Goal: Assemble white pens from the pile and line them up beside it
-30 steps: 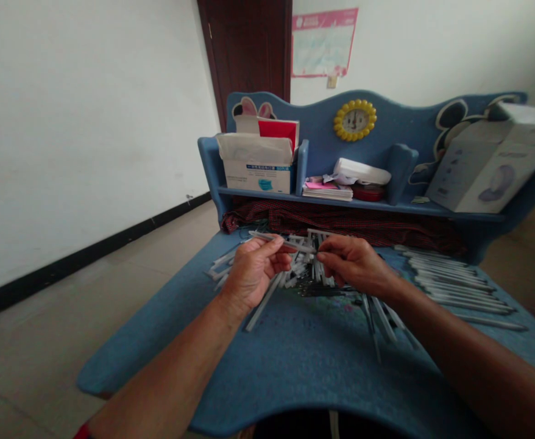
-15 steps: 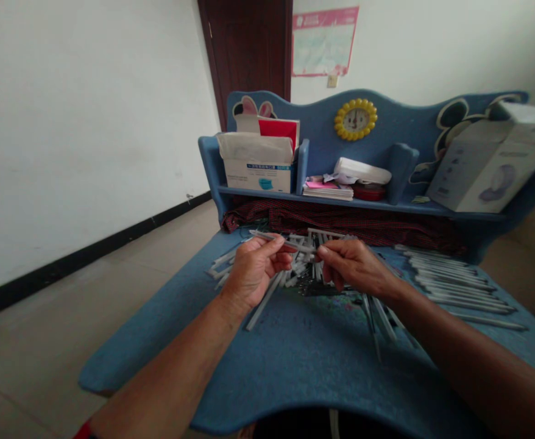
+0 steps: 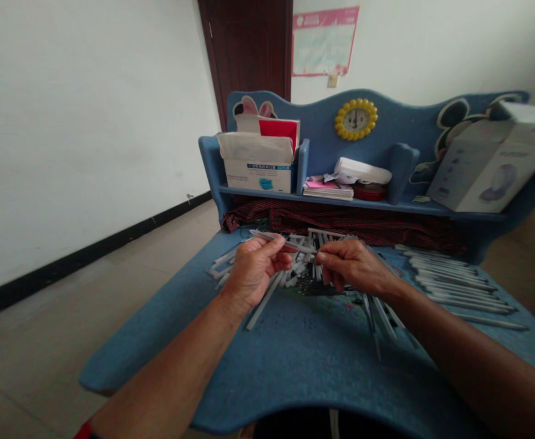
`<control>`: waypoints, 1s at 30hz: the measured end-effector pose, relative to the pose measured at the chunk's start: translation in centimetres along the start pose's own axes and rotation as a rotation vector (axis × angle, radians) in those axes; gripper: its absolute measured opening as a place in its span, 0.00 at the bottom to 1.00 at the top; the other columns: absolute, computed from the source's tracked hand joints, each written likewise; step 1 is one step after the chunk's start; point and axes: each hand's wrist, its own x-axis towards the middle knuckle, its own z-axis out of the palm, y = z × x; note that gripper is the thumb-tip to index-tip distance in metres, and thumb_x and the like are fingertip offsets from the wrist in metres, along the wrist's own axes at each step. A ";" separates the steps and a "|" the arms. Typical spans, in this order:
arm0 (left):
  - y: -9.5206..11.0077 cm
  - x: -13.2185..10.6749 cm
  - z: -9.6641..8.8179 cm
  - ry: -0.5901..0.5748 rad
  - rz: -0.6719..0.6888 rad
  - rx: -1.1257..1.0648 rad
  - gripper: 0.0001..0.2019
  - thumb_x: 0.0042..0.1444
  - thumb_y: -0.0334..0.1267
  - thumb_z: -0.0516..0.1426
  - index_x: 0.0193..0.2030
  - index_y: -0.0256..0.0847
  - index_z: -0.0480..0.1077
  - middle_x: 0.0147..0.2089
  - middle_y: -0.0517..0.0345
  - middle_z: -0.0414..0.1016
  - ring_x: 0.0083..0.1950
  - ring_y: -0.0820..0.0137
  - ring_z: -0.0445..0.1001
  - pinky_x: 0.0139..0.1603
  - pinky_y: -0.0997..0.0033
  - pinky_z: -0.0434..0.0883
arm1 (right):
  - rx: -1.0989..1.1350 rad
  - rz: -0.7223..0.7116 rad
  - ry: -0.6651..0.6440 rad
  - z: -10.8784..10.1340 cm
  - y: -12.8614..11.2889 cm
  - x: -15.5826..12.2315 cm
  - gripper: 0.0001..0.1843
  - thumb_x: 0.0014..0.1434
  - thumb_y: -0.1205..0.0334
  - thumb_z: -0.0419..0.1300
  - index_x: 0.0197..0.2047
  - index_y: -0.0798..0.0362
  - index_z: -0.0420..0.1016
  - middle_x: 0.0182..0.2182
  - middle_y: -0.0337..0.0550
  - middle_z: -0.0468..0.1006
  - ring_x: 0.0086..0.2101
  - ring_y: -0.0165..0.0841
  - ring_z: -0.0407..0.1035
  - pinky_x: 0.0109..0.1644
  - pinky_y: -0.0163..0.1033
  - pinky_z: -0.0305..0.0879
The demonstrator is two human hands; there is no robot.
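My left hand (image 3: 256,263) is closed, pinching a slim, translucent white pen (image 3: 300,247) between thumb and fingers. The pen's tapered end sticks out to the left past my thumb. At its other end the fingertips of my right hand (image 3: 352,263) are pinched together; any small part inside them is hidden. Below and behind both hands lies a loose heap of white pen parts (image 3: 274,296). Small dark pieces (image 3: 315,286) are clustered just under my right hand, too small to make out.
A row of similar pens (image 3: 459,283) lies on the right of the blue desk (image 3: 194,341). Along the back are folded checked cloth (image 3: 340,219) and a shelf holding a mask box (image 3: 258,174), a paper stack (image 3: 328,192) and a large white box (image 3: 482,167). A yellow flower-shaped clock (image 3: 356,119) hangs above.
My right hand's fingertips have shifted very slightly at the pen's right end. The left hand and the pen stay in almost the same place.
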 end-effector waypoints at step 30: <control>0.6 0.2 0.2 -0.067 0.002 -0.175 0.03 0.52 0.31 0.60 0.32 0.33 0.74 0.30 0.55 0.77 0.26 0.77 0.72 0.28 0.78 0.73 | 0.717 0.142 -0.305 0.9 0.5 0.5 0.14 0.55 0.55 0.56 0.27 0.58 0.68 0.16 0.45 0.77 0.10 0.29 0.65 0.11 0.28 0.59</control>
